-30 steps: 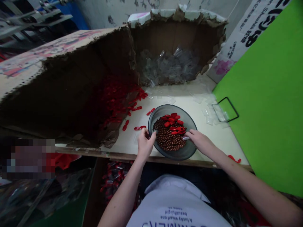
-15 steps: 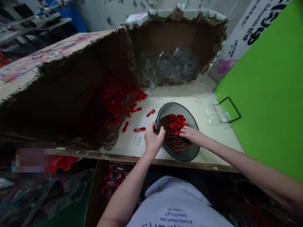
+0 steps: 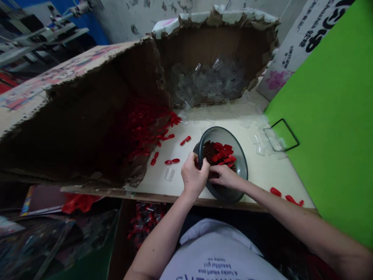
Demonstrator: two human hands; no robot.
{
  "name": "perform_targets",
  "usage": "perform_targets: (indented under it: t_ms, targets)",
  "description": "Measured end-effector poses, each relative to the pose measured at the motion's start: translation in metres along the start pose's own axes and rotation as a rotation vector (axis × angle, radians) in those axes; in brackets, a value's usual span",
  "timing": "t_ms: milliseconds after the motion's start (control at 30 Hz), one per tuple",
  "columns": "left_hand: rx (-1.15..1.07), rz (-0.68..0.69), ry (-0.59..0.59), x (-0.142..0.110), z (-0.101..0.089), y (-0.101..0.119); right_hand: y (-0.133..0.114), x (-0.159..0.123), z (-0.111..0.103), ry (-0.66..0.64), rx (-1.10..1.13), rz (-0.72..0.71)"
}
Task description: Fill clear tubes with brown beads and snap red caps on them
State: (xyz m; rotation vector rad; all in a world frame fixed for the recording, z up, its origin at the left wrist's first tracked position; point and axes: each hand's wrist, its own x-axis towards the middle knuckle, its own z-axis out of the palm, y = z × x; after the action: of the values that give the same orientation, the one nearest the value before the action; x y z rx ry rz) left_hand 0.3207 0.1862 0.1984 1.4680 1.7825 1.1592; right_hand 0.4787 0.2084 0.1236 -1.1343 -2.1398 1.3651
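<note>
**Bowl (image 3: 241,165) tilted under two hands**

Left hand (image 3: 194,175) clamps its rim on the cream tabletop (image 3: 154,179); right hand (image 3: 224,175) reaches inside, its grip impossible to tell, beside brown beads (image 3: 210,151) and red pieces (image 3: 223,154). Three red pairs (image 3: 171,161) lie left of the bowl.

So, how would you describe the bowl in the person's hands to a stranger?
Find the pale work surface in front of the two torn cardboard boxes. Near its front edge, the left hand grips a dark bowl. It alone holds small brown beads under red pieces.
</note>
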Motion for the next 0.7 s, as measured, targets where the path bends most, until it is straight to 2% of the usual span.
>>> perform_targets:
  t_ms: [133, 200, 367, 467, 567, 633, 700]
  targets:
    - [-0.001, -0.023, 0.012, -0.006, -0.011, -0.021, -0.007, 0.008, 0.009, 0.075, 0.365, 0.062]
    - [0.017, -0.052, 0.028, -0.009, -0.018, -0.038, -0.009, 0.009, 0.009, 0.118, 0.464, 0.069]
    - [0.092, -0.126, 0.054, -0.015, -0.035, -0.088, -0.021, 0.004, 0.003, 0.168, 0.554, 0.020]
    - [0.183, -0.189, 0.014, -0.016, -0.041, -0.110, -0.028, 0.002, -0.002, 0.232, 0.569, -0.003]
    - [0.245, -0.163, 0.060, -0.015, -0.047, -0.109, -0.036, 0.002, -0.007, 0.263, 0.563, -0.017]
    - [0.178, -0.077, 0.110, -0.014, -0.050, -0.095, -0.043, 0.003, -0.009, 0.260, 0.556, -0.019]
    - [-0.001, 0.009, 0.043, -0.012, -0.051, -0.072, -0.052, 0.005, -0.010, 0.288, 0.541, -0.019]
